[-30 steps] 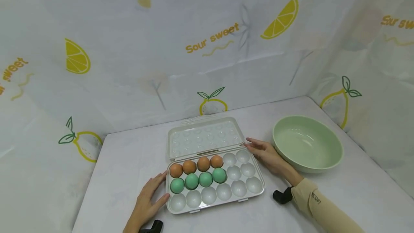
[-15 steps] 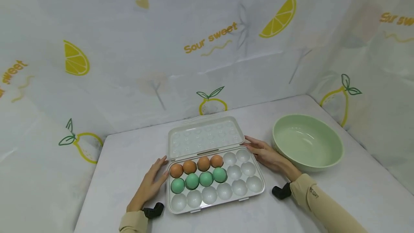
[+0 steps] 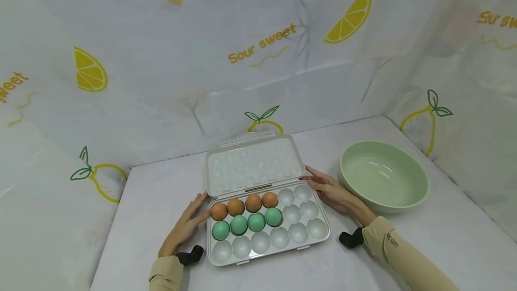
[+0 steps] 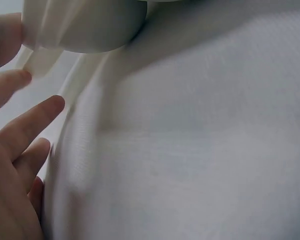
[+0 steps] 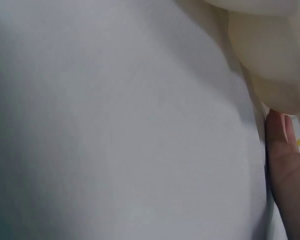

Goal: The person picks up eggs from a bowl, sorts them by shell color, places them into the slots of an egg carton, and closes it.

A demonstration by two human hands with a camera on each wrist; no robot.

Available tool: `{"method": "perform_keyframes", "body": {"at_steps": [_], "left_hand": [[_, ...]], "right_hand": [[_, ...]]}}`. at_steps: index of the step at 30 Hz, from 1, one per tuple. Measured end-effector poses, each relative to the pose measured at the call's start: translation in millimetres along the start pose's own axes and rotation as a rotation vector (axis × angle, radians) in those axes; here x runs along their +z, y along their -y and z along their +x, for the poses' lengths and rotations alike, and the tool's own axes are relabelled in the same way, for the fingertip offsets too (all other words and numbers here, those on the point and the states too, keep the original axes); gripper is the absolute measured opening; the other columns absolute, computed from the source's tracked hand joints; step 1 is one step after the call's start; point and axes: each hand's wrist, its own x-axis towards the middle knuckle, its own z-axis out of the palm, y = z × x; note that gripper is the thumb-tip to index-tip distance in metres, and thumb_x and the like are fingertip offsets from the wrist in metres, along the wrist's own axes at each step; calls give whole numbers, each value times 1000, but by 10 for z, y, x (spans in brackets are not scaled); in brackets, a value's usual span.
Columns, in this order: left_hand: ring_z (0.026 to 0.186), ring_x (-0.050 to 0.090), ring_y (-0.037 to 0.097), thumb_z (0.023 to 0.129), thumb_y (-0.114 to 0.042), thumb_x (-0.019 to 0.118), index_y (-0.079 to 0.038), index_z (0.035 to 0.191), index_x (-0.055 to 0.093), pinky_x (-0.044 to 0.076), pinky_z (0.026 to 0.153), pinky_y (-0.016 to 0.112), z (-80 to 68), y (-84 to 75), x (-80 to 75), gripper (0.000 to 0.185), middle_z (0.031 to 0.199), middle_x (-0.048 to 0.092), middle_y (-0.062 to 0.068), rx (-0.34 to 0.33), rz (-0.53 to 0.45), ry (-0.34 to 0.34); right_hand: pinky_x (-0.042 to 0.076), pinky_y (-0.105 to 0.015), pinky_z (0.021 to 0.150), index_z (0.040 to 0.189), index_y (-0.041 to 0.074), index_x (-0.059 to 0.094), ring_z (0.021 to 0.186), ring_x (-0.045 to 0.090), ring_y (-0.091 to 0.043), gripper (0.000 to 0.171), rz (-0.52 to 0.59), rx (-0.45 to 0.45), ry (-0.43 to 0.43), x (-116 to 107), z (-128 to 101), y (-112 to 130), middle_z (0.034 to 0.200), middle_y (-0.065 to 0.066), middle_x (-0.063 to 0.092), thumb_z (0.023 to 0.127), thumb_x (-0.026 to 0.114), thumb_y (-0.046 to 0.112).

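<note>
Framing the box: both hands sit at the back corners of the egg box (image 3: 266, 228), one on each side, right where the raised lid (image 3: 253, 164) hinges.
Left hand: the left hand (image 3: 186, 226) lies flat and relaxed on the table (image 3: 153, 201), fingers straight and pointing up toward the box's far left corner, fingertips touching the rim by the lid. It grips nothing.
Left wrist view: the fingers (image 4: 30, 117) are spread, tips right at a pale plastic edge.
Right hand: the right hand (image 3: 331, 190) reaches in from the right, fingers extended, tips against the far right corner under the lid's edge. No curl round anything that I can see.
Right wrist view: only one finger shows beside the cream plastic.
Arms: both forearms in beige sleeves angle in from the near edge.
Egg box: open, middle of the table, lid tilted up at the back.
Eggs: four brown eggs (image 3: 244, 205) in the back row, four green eggs (image 3: 247, 223) just in front, all on the left.
Bowl: a green bowl (image 3: 383, 176) stands just right of the right hand.
</note>
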Motion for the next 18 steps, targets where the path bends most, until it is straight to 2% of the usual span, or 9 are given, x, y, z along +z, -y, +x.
{"method": "perform_keyframes", "body": {"at_steps": [2,4,7,9,11,14,18], "left_hand": [[160,8,44,101,-29,61,-12,161,32,4,127,68,1,17,8,69,170,25,16,47,-17,-20],[160,20,31,100,-24,63,-11,160,35,12,128,64,-7,45,21,67,166,35,17,111,-27,-56],[150,34,1,98,-17,66,-11,157,41,25,129,33,-24,80,48,64,157,47,20,209,-41,-123],[138,35,-17,96,-12,68,-10,154,45,26,119,12,-32,91,67,62,150,55,22,252,-55,-172],[132,36,-23,95,-8,70,-8,152,49,23,110,-1,-36,89,87,61,144,59,24,278,-73,-213],[128,42,-21,92,-4,72,-6,146,53,29,108,0,-45,79,114,56,137,63,25,308,-66,-269],[120,54,-12,90,1,72,-2,136,56,44,103,12,-60,63,147,48,127,68,19,372,-50,-316]], "right_hand": [[51,-16,100,164,8,-1,122,56,1,71,-7,-19,-22,10,-7,-15,161,-39,21,110,44,21],[53,-17,97,164,7,3,118,58,1,70,-23,-54,-60,29,-11,-34,156,-40,26,110,45,20],[55,-17,90,164,4,10,111,61,2,69,-54,-106,-145,53,-17,-71,146,-34,40,108,49,16],[56,-16,86,162,1,18,107,62,2,67,-61,-126,-210,73,-22,-85,137,-20,50,106,53,13],[56,-15,83,159,-2,24,102,63,3,65,-57,-130,-262,86,-31,-99,129,-6,56,105,56,11],[56,-13,83,155,-8,29,100,63,7,61,-35,-133,-309,104,-53,-112,119,9,60,103,58,7],[55,-11,88,150,-15,32,105,63,10,57,1,-147,-328,142,-93,-100,114,16,65,104,56,8]]}}
